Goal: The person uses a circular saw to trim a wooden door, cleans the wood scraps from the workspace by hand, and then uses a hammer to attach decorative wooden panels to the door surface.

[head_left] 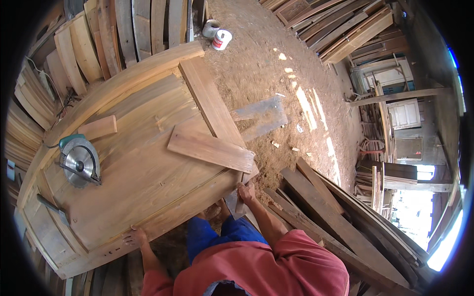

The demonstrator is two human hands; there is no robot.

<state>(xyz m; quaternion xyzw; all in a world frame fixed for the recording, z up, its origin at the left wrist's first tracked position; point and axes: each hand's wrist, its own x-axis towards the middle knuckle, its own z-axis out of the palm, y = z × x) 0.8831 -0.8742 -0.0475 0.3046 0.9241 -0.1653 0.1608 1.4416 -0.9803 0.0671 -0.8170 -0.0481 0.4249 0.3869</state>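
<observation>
A wooden panelled door point(133, 163) lies flat before me. My left hand point(134, 237) rests on its near edge, fingers spread and holding nothing. At the near right corner my right hand point(247, 192) is closed around something narrow that I cannot make out. Beside those fingers hangs a flat grey piece point(234, 203), possibly a blade. A loose reddish board point(211, 150) lies slantwise over the door's right end, its tip just above my right hand. On the left part of the door are a green circular saw point(79, 163), a hammer point(54, 210) and a short wood block point(98, 127).
Long planks point(340, 222) are stacked to my right. Upright boards point(143, 29) line the far left. A white bucket point(221, 39) and a grey can point(211, 28) stand beyond the door. Grey boards point(261, 116) and wood scraps point(275, 144) lie on the sawdust-covered floor.
</observation>
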